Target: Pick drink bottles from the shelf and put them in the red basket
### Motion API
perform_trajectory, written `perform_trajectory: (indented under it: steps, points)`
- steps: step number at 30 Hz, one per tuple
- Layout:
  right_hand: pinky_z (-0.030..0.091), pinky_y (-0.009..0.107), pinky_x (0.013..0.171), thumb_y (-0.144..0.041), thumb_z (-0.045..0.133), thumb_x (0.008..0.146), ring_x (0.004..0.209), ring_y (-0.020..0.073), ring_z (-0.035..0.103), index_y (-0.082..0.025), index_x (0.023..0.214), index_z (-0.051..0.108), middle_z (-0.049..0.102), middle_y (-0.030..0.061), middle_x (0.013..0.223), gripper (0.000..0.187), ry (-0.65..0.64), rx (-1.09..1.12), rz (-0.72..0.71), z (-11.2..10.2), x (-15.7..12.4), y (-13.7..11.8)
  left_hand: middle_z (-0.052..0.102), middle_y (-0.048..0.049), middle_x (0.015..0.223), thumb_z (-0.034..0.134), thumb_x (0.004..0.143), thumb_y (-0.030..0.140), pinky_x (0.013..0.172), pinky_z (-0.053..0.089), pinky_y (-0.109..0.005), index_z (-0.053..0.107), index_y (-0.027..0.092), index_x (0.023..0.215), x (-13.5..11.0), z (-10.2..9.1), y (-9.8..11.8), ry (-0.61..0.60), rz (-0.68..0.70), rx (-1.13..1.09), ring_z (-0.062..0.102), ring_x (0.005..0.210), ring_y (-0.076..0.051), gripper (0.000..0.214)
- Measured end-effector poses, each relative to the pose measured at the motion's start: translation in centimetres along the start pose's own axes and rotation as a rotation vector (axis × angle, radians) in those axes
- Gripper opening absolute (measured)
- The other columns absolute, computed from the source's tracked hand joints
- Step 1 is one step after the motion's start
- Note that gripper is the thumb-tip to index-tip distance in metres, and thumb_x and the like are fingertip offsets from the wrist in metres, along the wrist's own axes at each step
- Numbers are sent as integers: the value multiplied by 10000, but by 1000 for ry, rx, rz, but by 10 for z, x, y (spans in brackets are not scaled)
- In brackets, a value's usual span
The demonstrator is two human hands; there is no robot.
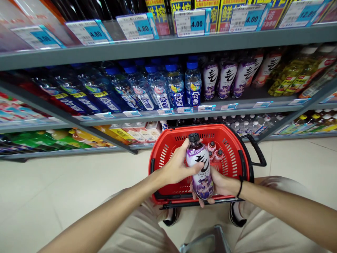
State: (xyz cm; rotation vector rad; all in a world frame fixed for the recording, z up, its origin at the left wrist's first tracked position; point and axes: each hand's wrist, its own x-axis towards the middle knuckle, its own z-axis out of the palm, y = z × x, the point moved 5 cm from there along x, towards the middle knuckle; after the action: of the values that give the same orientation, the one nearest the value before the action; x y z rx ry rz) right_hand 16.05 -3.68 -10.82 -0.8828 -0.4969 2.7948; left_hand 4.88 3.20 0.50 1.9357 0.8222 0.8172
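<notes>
You are closing your left hand (177, 168) around the shoulder of the purple bottle (200, 168) while your right hand (221, 184) is cupping its base, holding it upright over the red basket (231, 137). Lowering it in would, I judge, call for missing the pink-capped bottles (214, 151) inside. Its label is showing a black brush character, and the price tag (197, 24) above is reading 4.00.

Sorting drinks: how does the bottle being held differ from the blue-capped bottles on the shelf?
The held bottle has a black cap and purple label; the blue-capped bottles wear blue labels. The held bottle sits in the left hand and right hand over the red basket; the blue-capped bottles stand shelved. Both are drinks.
</notes>
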Motion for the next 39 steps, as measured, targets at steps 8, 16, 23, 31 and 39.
perform_trajectory:
  steps: [8,16,23,31,39]
  points:
    - [493,259,409,-636,-132,955,558,209,665,-73,1079,623,698,192,812,949,3,2,-15,3,-1,-2,641,-156,1317,682,874,343,937,564,-348,397,138,1457,0,0,2,-5,6,-2,649,1177,-293,681]
    - [433,222,342,-615,-155,962,528,199,654,-58,1142,612,700,201,823,965,1,3,-28,6,-4,-4,679,-128,1200,683,875,326,877,571,-321,397,146,1458,0,1,4,-12,20,-26,665,1113,-277,673]
    - [449,228,355,-616,-171,956,535,199,659,-49,1164,603,703,205,844,981,5,26,-22,7,-3,-3,688,-111,1119,688,871,327,883,563,-321,412,131,1439,-1,1,2,-7,26,-23,658,1115,-283,662]
    - [431,209,365,-580,-127,972,547,185,649,-69,1125,614,696,192,843,914,58,31,-33,10,-5,-7,668,-136,1229,686,871,335,886,563,-330,402,158,1454,-2,1,-1,-5,27,-7,658,1116,-285,673]
    - [413,207,337,-618,-126,966,521,174,621,-110,1175,611,701,164,857,919,33,0,-26,7,-5,-4,648,-144,1281,686,871,338,898,561,-332,394,160,1468,-2,2,-2,-3,35,-7,655,1127,-282,688]
